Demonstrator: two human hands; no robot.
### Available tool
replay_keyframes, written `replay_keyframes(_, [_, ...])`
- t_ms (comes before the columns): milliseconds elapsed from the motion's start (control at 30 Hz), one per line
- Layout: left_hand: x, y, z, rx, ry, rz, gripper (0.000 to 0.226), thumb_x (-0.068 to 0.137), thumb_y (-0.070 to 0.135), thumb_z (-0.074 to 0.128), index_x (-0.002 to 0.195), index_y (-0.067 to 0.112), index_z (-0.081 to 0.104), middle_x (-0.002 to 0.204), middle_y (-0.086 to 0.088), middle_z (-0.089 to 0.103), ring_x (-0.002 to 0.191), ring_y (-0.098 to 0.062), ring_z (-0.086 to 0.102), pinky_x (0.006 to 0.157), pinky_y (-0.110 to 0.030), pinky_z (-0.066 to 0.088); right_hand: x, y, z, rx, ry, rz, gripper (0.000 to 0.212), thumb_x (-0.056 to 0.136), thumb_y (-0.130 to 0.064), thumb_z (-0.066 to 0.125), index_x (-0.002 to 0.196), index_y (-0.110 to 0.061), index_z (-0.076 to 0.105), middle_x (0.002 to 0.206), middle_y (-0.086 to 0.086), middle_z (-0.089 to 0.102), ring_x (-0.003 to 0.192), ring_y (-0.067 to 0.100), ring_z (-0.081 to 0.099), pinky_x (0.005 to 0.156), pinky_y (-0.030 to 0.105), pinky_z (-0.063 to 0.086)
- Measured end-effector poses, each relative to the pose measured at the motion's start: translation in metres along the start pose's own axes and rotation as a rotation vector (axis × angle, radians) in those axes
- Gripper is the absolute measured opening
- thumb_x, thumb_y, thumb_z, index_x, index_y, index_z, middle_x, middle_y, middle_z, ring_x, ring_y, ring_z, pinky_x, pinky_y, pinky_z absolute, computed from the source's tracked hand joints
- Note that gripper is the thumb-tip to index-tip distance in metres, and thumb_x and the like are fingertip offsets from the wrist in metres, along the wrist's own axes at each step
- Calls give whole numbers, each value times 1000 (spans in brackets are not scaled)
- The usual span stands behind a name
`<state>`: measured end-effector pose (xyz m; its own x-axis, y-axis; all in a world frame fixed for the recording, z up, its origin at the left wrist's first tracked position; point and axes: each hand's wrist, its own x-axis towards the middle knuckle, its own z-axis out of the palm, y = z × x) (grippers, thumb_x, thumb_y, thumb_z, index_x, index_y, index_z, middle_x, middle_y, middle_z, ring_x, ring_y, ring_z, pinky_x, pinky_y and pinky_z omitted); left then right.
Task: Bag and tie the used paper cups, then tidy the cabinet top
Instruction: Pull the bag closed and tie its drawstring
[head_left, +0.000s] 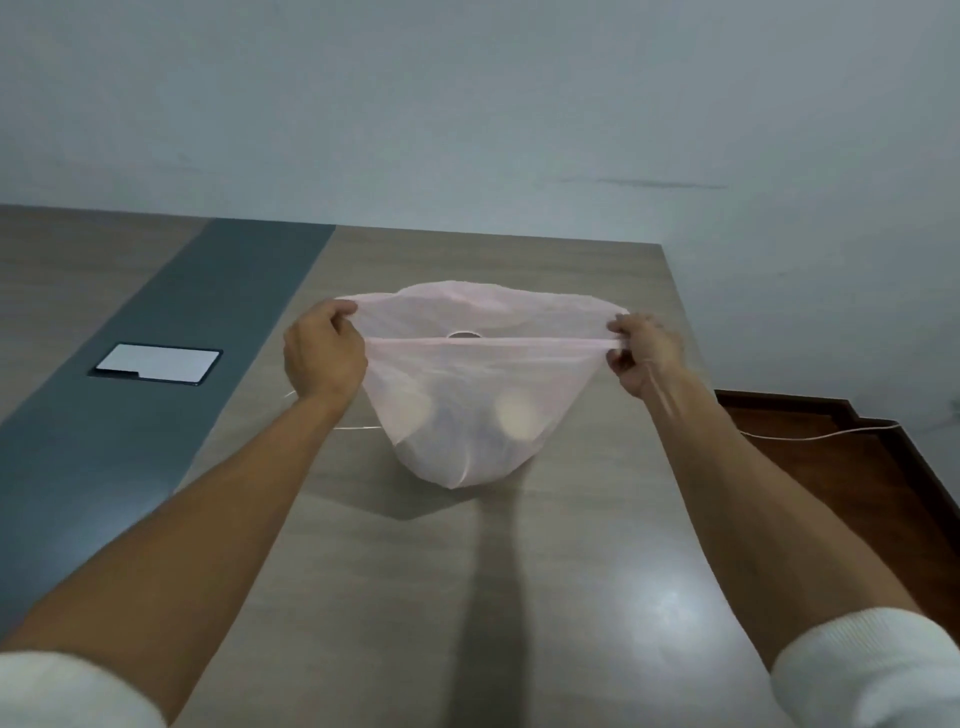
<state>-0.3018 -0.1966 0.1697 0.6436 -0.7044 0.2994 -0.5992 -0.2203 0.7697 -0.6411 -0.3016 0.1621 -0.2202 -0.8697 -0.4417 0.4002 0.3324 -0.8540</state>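
Note:
A thin pink plastic bag (467, 384) hangs just above the wood-grain cabinet top (467, 571), its mouth stretched wide between my hands. My left hand (322, 358) grips the left end of the rim. My right hand (641, 351) pinches the right end. Pale round shapes of paper cups (514, 415) show through the film low in the bag, and one cup rim (463, 335) peeks at the stretched rim line. How many cups are inside is unclear.
A dark grey strip (171, 374) runs along the cabinet top at left, with a white-faced tablet (158, 362) lying on it. A thin white cord (810, 435) trails off the right edge over a dark brown wooden surface (857, 467). A pale wall stands behind.

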Motion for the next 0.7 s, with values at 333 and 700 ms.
replay_keyframes(333, [46,28,-19,-126,-72,-272,34,78,-2,49,100,23,43,78,-9,61,60,-31,67,62,-42,59,-16,-79,-17,-482,242,-435,32,82,-2,37,81,-15,66,81,15,67,42,25,58,41,30,54])
replay_keyframes(700, [41,21,-28,-602,-239,-568,28,91,-14,31,82,-2,55,82,-20,61,58,-23,70,44,-24,56,-35,-76,-49,-752,-14,-106,35,88,-3,30,101,0,62,76,22,67,55,33,74,53,39,60])
